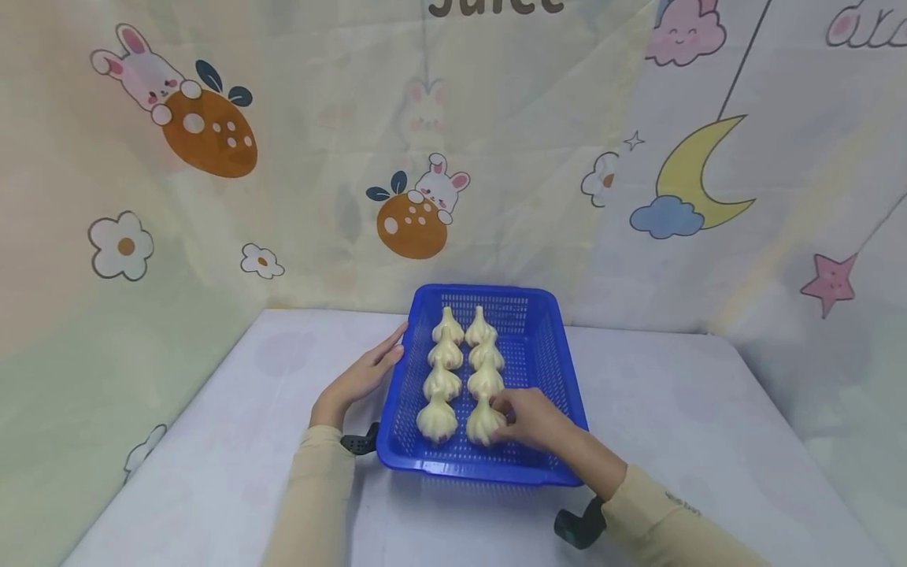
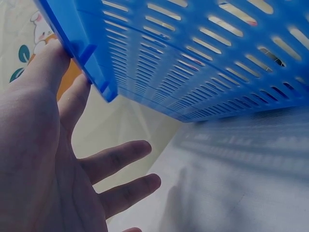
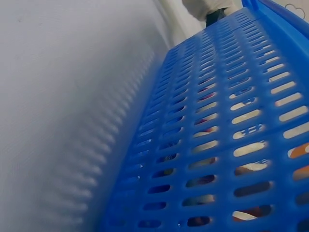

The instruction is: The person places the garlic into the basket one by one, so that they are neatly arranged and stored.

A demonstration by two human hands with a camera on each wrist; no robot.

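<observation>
A blue plastic basket (image 1: 567, 378) holds several garlic bulbs (image 1: 437, 421) in two lengthwise rows, stems pointing to the back. My right hand (image 1: 534, 419) reaches over the front right of the basket and holds the front garlic bulb (image 1: 483, 425) of the right row between thumb and fingers. At the basket's left side is my left hand (image 1: 363, 376), its fingers extended along the rim. In the left wrist view, two digits of the left hand (image 2: 53, 140) touch the rim while the other fingers spread away from the slotted wall (image 2: 193, 63). The right wrist view shows mostly slotted wall, hiding the right hand.
The basket stands on a white-covered table (image 1: 659, 409), close to a printed cloth backdrop (image 1: 319, 157). Inside it, bare slotted floor (image 1: 520, 362) shows right of the bulbs. Dark wrist devices (image 1: 581, 524) sit below both hands.
</observation>
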